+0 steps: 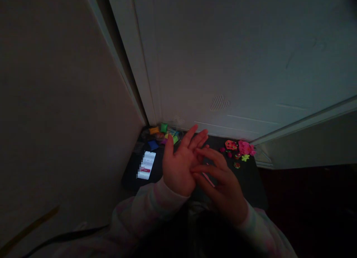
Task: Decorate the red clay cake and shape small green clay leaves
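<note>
My left hand (180,165) is raised over a small dark table (167,168), palm up, its fingers stretched out and apart. Against that palm, on its right side, rest the fingertips of my right hand (223,183). Its thumb and index tips come together there in a pinch; whatever may lie between them is too small or dark to make out. A thin pink strip (209,180) shows on the table behind my right fingers, partly hidden. Left of my left hand lies a phone (147,165) with a lit screen.
Several colourful small packets (164,128) lie at the table's back left, with a blue packet (153,145) nearer. Pink flower-like pieces (246,147), a yellow-green piece (245,158) and other small items sit back right. A pale panel (223,64) with a heart mark rises behind the table.
</note>
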`<state>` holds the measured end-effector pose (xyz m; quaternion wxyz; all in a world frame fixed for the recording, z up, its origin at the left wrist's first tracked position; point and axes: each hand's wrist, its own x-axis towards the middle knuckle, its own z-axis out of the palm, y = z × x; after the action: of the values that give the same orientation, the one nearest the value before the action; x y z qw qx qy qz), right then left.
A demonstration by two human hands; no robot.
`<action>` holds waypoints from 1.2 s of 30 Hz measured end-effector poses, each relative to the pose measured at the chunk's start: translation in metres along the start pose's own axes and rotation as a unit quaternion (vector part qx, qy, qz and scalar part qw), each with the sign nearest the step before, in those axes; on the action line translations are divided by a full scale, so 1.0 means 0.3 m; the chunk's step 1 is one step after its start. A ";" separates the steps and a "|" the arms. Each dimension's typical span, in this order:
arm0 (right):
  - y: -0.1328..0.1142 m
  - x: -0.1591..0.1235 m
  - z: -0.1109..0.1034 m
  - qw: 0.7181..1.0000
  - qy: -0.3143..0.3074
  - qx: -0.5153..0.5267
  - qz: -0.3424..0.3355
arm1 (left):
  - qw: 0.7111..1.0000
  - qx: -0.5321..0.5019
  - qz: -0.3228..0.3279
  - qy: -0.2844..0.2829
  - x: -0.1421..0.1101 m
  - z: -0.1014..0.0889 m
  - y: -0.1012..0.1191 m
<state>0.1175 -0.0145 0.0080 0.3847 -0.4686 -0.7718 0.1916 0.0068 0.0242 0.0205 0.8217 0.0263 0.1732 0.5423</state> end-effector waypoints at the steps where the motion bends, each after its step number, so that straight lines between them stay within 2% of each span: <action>1: -0.001 -0.004 -0.001 1.000 0.000 -0.004 -0.005 | 1.000 -0.001 0.000 0.000 0.001 -0.002 0.001; 8: -0.015 -0.028 0.001 0.995 0.020 -0.061 -0.079 | 0.999 -0.019 0.005 0.028 0.018 -0.018 0.012; 12: -0.016 -0.040 -0.001 0.989 0.001 -0.102 -0.104 | 0.999 -0.022 0.014 0.034 0.021 -0.021 0.014; 18: -0.010 -0.057 0.004 0.982 -0.009 -0.130 -0.135 | 0.999 -0.014 0.036 0.018 0.020 -0.021 0.016; 23: -0.008 -0.061 0.015 0.989 -0.022 -0.098 -0.110 | 0.999 -0.028 0.036 -0.004 0.024 -0.034 0.015; 30: 0.001 -0.072 0.031 0.995 -0.019 -0.048 -0.088 | 0.999 -0.030 0.042 0.003 0.029 -0.046 0.012; 33: 0.016 -0.081 0.051 0.998 -0.028 0.010 -0.049 | 0.998 -0.022 0.052 0.014 0.037 -0.049 0.013; 36: 0.037 -0.083 0.078 0.994 -0.009 0.109 0.024 | 0.997 -0.001 0.069 0.035 0.044 -0.050 0.011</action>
<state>0.1124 -0.0292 -0.0243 0.4221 -0.4402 -0.7384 0.2877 0.0039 0.0353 0.0038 0.7756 0.0180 0.1991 0.5987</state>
